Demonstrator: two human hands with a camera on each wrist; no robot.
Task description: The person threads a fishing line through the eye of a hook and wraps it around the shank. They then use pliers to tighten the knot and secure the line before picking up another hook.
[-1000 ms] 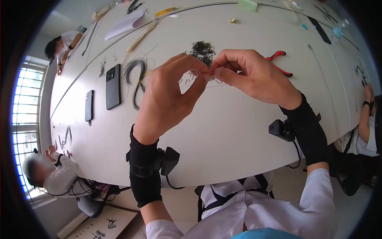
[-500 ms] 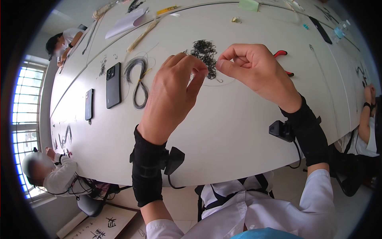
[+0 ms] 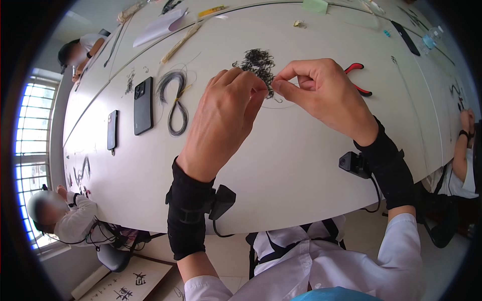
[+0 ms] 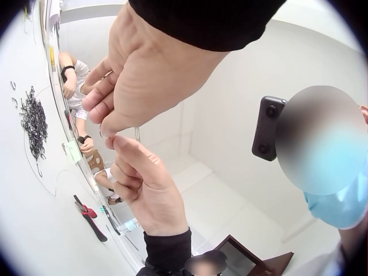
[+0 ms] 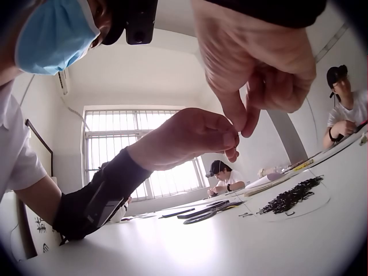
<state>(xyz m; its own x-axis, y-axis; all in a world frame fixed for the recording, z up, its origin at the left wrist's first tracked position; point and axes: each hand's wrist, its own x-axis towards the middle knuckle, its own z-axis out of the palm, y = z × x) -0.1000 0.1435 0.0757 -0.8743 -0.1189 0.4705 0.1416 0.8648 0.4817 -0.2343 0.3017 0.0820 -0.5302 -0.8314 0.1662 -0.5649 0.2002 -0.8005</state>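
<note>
My left hand (image 3: 218,118) and right hand (image 3: 321,95) are raised over the white table, fingertips close together. Thumb and forefinger of the left pinch a small dark fish hook (image 4: 102,135), its curve just showing at the fingertips in the left wrist view. On the right, thumb and forefinger pinch together with the other fingers curled; what lies between them is too small to tell. Behind the hands sits a pile of black fish hooks (image 3: 257,62), partly covered by them in the head view. A thin line (image 4: 49,192) curves on the table around this pile.
Left of the hands lie a tied bundle of dark line (image 3: 170,123), a large black phone (image 3: 143,105) and a smaller phone (image 3: 113,130). Red-handled pliers (image 3: 364,92) lie behind the right hand. A water bottle (image 3: 432,37) stands far right. Other people sit around the table.
The fingertips of both hands met one second ago, then parted. The left hand has since turned and come back slightly toward the right hand, leaving a small gap.
</note>
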